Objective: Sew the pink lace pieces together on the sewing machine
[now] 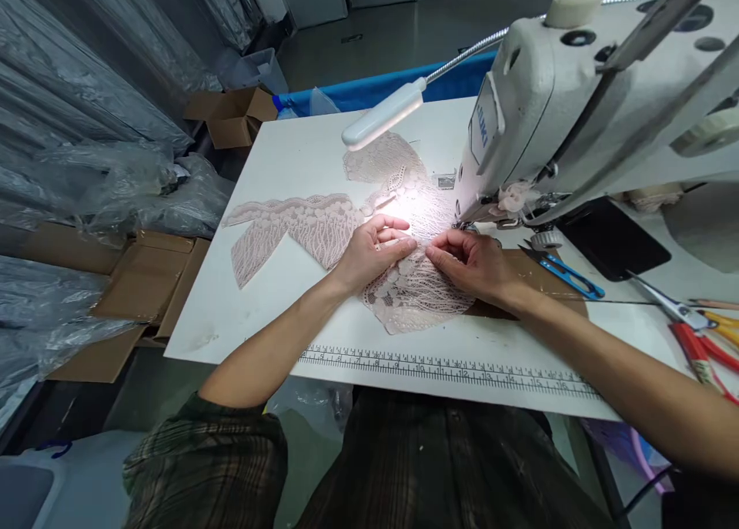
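Pinching lace (412, 282) with nearly closed left hand (376, 250) and right hand (470, 266) just left of machine (513, 105), risking puckers if tugged unevenly.

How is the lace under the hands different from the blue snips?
The lace is pale and patterned; the snips have blue handles. The lace spreads wide; the snips are slim and much smaller. The left hand and right hand touch the lace; no hand holds the snips. Both are on the table.
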`<action>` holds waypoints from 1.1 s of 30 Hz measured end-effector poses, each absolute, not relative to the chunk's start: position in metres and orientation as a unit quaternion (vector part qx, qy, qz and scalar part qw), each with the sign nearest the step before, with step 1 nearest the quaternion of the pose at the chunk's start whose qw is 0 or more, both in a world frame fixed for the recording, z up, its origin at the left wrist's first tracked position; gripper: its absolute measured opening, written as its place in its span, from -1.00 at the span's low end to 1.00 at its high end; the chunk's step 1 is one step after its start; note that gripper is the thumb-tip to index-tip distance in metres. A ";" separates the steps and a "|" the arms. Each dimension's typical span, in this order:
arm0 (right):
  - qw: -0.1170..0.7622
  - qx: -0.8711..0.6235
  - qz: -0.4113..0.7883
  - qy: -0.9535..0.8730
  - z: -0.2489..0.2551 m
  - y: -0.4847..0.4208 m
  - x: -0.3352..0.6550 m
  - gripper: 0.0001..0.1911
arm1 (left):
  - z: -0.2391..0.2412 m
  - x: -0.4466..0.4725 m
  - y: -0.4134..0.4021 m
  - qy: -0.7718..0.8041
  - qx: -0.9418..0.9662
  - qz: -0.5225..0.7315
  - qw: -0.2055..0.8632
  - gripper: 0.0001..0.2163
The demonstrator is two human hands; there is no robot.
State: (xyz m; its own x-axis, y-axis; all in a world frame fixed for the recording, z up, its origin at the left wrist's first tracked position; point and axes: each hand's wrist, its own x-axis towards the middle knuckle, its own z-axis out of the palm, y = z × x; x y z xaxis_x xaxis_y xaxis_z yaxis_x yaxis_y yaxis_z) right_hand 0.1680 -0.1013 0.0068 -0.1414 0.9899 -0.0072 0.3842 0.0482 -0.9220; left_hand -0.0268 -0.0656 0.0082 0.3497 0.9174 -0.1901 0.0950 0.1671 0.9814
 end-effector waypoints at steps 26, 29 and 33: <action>0.366 -0.566 0.352 -0.649 -0.004 -0.107 0.169 -0.77 | 0.009 -0.028 -0.066 0.454 0.543 0.316 0.632 -0.60; 0.366 -0.566 0.286 -0.681 -0.008 -0.109 0.168 -0.76 | 0.009 -0.029 -0.066 0.455 0.546 0.311 0.631 -0.61; 0.365 -0.567 0.164 -0.720 -0.010 -0.116 0.167 -0.73 | 0.008 -0.030 -0.066 0.444 0.554 0.305 0.635 -0.59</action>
State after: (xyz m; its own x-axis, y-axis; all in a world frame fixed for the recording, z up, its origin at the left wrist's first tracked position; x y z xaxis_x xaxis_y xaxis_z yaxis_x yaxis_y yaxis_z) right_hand 0.1666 -0.1157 -0.0097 -0.0905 0.9362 0.3397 0.6975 0.3030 -0.6493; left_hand -0.0301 -0.0663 0.0084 0.4192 0.8793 -0.2259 0.1043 0.2005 0.9741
